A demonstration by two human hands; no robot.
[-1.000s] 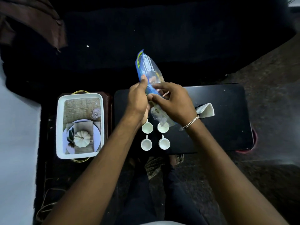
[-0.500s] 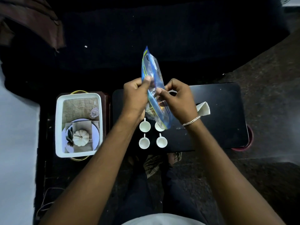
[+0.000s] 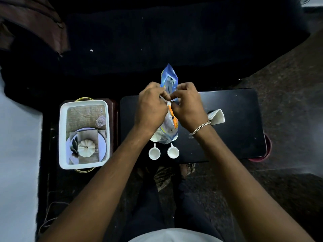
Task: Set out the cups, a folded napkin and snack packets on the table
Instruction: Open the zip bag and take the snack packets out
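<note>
A blue and clear snack packet (image 3: 169, 81) stands upright above the black table (image 3: 236, 109), pinched between both hands. My left hand (image 3: 150, 107) grips its left side and my right hand (image 3: 187, 106) its right side, fingertips almost touching at the packet's front. Two small white cups (image 3: 154, 153) (image 3: 173, 151) stand on the table near its front edge. Behind them, two more cups are mostly hidden by the packet's lower end. A folded white napkin (image 3: 217, 117) lies on the table just right of my right wrist.
A white tray (image 3: 63, 137) with a printed place-setting picture sits on a dark stand left of the table. A dark sofa (image 3: 157, 41) runs along the back, with brown cloth (image 3: 35, 23) at the far left. My legs are under the table's front edge.
The packet has turned from tilted left to upright and centred. Both hands have closed in together on its middle, fingertips now nearly meeting.
</note>
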